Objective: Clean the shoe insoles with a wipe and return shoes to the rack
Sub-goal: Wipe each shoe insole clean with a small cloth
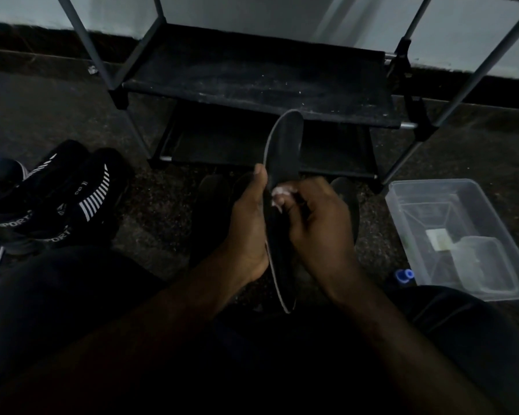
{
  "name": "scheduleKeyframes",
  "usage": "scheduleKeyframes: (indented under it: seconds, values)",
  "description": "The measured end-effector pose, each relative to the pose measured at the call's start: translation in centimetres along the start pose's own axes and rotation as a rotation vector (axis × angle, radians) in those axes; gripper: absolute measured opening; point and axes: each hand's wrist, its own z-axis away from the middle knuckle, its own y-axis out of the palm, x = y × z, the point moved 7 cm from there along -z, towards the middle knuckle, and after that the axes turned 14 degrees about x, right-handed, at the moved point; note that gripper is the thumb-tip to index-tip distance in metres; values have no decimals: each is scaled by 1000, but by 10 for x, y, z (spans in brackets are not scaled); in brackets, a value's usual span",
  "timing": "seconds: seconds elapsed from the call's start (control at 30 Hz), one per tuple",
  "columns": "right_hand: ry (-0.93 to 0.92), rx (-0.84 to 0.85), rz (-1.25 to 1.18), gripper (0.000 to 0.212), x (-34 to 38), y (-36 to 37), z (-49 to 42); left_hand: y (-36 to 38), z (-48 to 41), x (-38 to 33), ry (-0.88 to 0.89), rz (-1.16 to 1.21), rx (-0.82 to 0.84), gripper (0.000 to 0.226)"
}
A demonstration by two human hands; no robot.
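Observation:
A long dark insole (pixel 283 145) stands nearly upright in front of me, its toe end pointing up toward the shoe rack (pixel 261 85). My left hand (pixel 247 223) grips its left edge, thumb along the rim. My right hand (pixel 318 217) pinches a small white wipe (pixel 280 192) against the insole's middle. Two black sport shoes (pixel 69 193) with white stripes lie on the floor at the left. More dark insoles (pixel 346 199) lie on the floor behind my hands, partly hidden.
The black two-shelf rack with grey poles stands against the wall ahead. A clear plastic bin (pixel 450 235) with a smaller container inside sits on the floor at the right, a blue cap (pixel 404 275) beside it. My dark-clothed legs fill the foreground.

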Motion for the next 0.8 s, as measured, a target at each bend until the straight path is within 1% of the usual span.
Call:
scheduleKeyframes:
  seconds: [0.07,0.1,0.23,0.33,0.4,0.47,0.53,0.6,0.67,0.77,0.8]
  values:
    - [46,-62,4,7,-7,-8,-1,5,2,9,-30,-9,26,57]
    - [47,-64,-20,6,-8,-7,0,4,2,8,-26,-22,20,56]
    - [-63,71,-138,11,17,16,10,-8,1,-13,11,-56,-73,59]
    - [-110,142,-138,11,24,27,11,-16,0,-21,20,-100,-113,57]
    - [-80,120,-73,12,15,22,6,-12,1,-20,44,-92,-102,54]
    - [-13,41,-20,13,1,10,1,-5,2,-14,57,-75,-65,47]
    - [43,-5,-6,13,-9,3,-1,3,2,-7,66,-68,-14,47]
    - [49,20,-16,11,-7,6,0,4,4,-8,95,-51,-19,51]
    - [-10,57,-65,6,6,13,5,-3,6,-16,118,-63,-63,61]
    - [-120,118,-136,11,27,20,13,-14,3,-26,92,-77,-96,81]
    - [-138,127,-122,13,29,19,13,-15,2,-28,96,-66,-93,81]
